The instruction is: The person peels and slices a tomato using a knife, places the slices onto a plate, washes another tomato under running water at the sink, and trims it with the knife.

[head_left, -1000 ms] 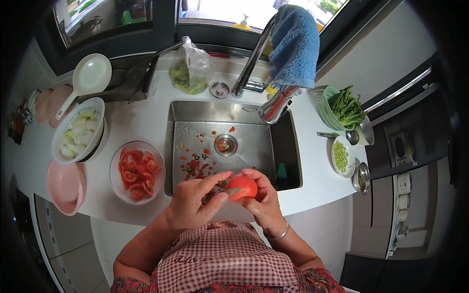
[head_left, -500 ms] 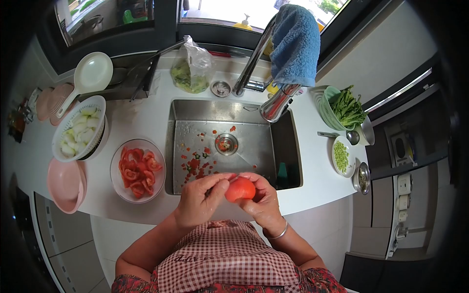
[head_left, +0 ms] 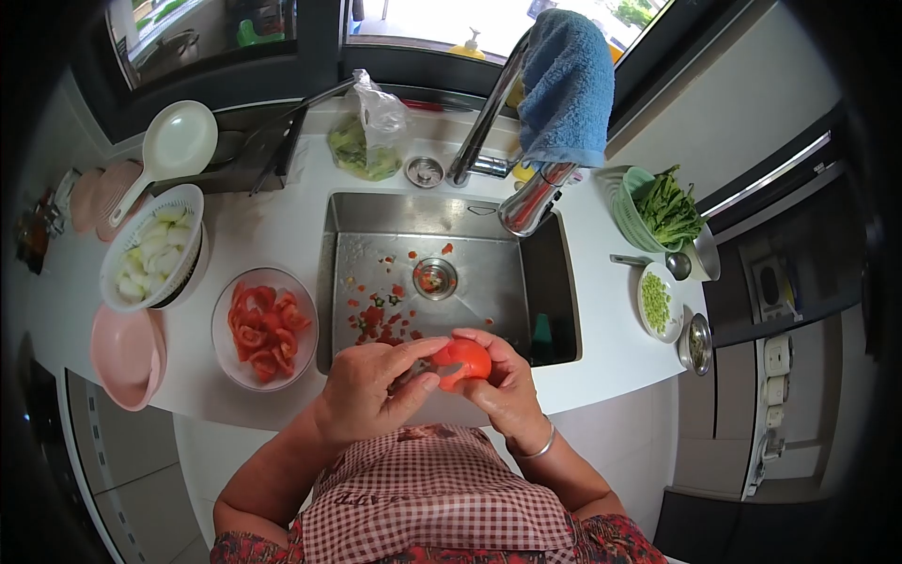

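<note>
Since the earlier frame the left hand (head_left: 376, 390) has slid a little lower left, its thumb now pressed on the tomato (head_left: 462, 360). The tomato sits at lower centre of the frame, over the sink's (head_left: 376, 230) near edge. The right hand (head_left: 507, 381) cups it, fingers curled around its right side. The left-hand fingers are bunched together against the fruit; whether they grip a blade, I cannot tell. A bowl of tomato pieces (head_left: 264, 327) lies to the left.
</note>
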Demonstrator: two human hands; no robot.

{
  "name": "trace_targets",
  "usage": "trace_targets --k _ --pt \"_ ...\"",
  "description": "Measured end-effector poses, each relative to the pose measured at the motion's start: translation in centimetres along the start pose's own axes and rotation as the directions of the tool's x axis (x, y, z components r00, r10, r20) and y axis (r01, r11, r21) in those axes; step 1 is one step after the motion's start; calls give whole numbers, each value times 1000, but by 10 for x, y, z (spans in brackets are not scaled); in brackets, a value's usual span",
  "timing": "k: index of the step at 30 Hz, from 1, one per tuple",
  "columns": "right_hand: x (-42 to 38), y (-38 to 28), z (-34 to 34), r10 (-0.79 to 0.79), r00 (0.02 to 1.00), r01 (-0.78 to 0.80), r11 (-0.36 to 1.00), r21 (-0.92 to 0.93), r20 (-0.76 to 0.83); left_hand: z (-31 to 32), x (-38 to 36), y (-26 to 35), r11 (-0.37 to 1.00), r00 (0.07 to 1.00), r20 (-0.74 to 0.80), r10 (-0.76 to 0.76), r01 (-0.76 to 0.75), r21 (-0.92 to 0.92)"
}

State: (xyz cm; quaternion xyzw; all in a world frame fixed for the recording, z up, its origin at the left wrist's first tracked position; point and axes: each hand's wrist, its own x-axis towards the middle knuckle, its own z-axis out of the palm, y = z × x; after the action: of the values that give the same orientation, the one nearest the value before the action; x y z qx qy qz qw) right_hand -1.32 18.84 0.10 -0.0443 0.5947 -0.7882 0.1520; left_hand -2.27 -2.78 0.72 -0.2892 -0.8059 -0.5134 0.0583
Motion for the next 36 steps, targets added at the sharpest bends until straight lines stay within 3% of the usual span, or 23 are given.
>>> trace_targets --k 3,5,9,11,15,17,18,20,21,23,25,26,27,28,30,31,36 --pt "-2 0 0 10 1000 -10 1000 -23 3 0 2 2 1000 999 31 25 -25 -13" --pt "-2 2 -2 -5 999 5 1000 -6 38 7 1 -1 998 999 -36 -25 23 -54" --pt "-2 3 -3 -27 999 29 998 -64 23 20 -3 -5 985 993 -23 -115 111 -132" --pt "-1 6 -2 -42 999 42 997 -58 -1 29 -2 -8 982 985 -131 -108 86 -168" --pt "-1 10 0 -31 999 27 995 -96 -42 37 -2 -16 981 974 -170 -152 128 -143" --pt "-2 11 -1 -57 998 59 995 -77 34 37 2 -21 852 892 -95 -442 385 -355" --pt "-2 10 1 -56 998 59 995 -77 35 41 0 -29 852 892 -95 -443 385 -355" --pt "-2 8 5 -43 999 43 999 -14 28 48 -4 -50 719 837 -110 -536 385 -579" --pt "-2 7 4 -46 999 46 999 -16 23 43 -2 -47 658 807 -31 -589 457 -598" --pt "-1 4 2 79 996 -70 984 166 -49 36 -4 -40 644 811 -10 -585 457 -613" --pt "-1 4 2 94 993 -76 970 230 -69 30 -4 -27 630 814 9 -581 457 -629" --pt "-1 3 2 116 990 -87 950 299 -79 26 -5 -18 763 870 -53 -491 399 -508" --pt "-1 2 2 116 990 -87 951 297 -80 22 -5 -11 870 917 -100 -387 327 -369" --pt "-1 0 3 110 990 -80 951 299 -85 19 -5 -6 870 916 -101 -388 327 -370" --pt "0 0 5 105 991 -75 950 302 -86 16 -3 3 959 984 -108 -145 113 -261" --pt "0 1 5 99 990 -66 952 297 -98 15 -1 5 977 988 -116 -99 74 -198" --pt "-2 4 6 78 991 -44 958 285 -110 21 2 2 993 984 -176 -29 8 -115"
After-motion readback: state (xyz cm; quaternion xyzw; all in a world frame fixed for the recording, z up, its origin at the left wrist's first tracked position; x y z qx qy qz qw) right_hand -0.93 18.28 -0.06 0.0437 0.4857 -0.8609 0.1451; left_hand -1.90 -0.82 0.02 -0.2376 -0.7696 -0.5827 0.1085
